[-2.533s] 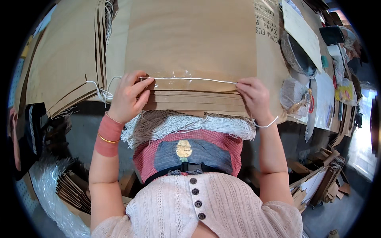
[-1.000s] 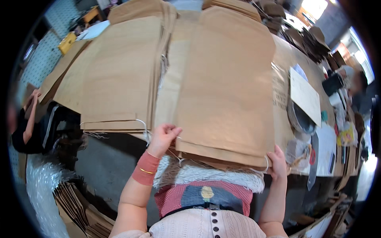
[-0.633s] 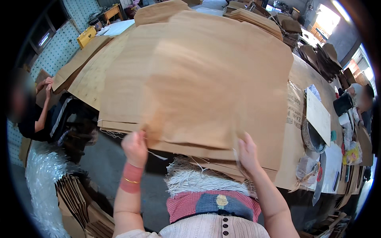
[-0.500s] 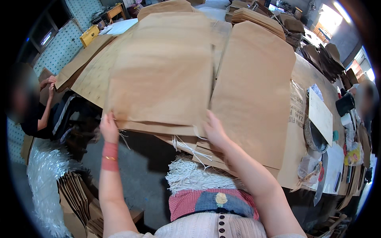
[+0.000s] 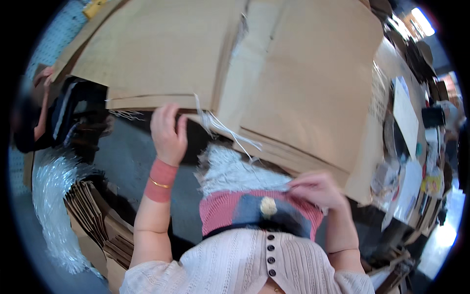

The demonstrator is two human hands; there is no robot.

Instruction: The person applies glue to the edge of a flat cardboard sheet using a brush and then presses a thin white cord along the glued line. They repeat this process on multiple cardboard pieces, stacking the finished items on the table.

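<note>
A brown paper bag [image 5: 161, 54] lies on the left part of the table, its folded lower edge toward me with white strings [image 5: 235, 136] hanging near its right corner. Just below that edge is my left hand [image 5: 169, 134], thumb apart from the fingers and holding nothing. Across my lap lies a bundle of white strings [image 5: 223, 171] on a red checked apron [image 5: 220, 208] with a denim patch. At the bundle's right end my right hand [image 5: 320, 190] has its fingers pinched together. Blur hides what, if anything, is between them.
More brown paper bags [image 5: 313, 88] lie stacked to the right. Beyond are a white board [image 5: 405, 117] and plastic packets. At lower left stand folded brown bags [image 5: 88, 210] beside a clear plastic bundle [image 5: 51, 215]. Another person's hands [image 5: 44, 76] touch paper at far left.
Both hands have let go of the paper bag, which lies flat on the left. My right hand has come down to the strings on my lap. The view has tilted downward.
</note>
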